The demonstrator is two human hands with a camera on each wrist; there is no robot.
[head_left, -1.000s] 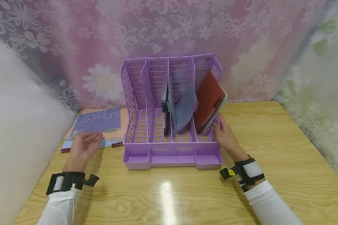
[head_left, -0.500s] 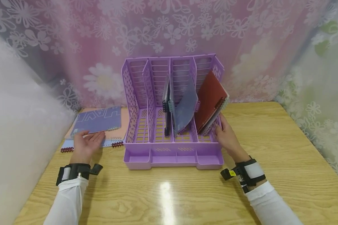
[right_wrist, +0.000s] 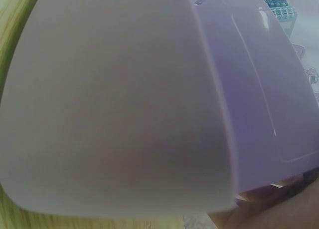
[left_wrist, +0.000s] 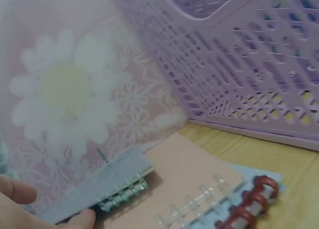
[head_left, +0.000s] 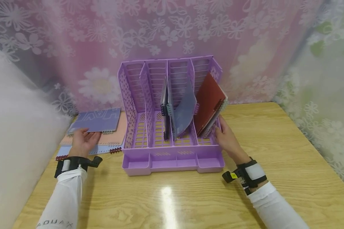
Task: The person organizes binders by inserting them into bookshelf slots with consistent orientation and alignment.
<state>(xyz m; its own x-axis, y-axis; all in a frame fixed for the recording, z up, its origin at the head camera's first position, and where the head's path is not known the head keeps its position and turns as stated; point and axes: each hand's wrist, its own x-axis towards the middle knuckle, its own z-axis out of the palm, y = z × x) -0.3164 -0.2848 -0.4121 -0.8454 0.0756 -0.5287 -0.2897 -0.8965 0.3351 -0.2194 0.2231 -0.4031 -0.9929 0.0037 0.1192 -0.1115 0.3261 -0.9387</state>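
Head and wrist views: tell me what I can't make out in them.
Left grip, head view: some fingertips hidden under the dark blue notebook.
Right grip, right wrist view: mostly cut off by the bottom and right edges.
Light blue notebook, head view: cover mostly hidden by the peach notebook.
Pale surface, right wrist view: too blurred to show detail.

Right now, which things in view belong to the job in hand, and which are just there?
Part of the job:
lettered notebook, pinched by the left hand
purple rack, held at its side by the right hand
probably the peach notebook and pale blue notebook beneath

Just there:
flowered curtain
wooden table
wrist cameras
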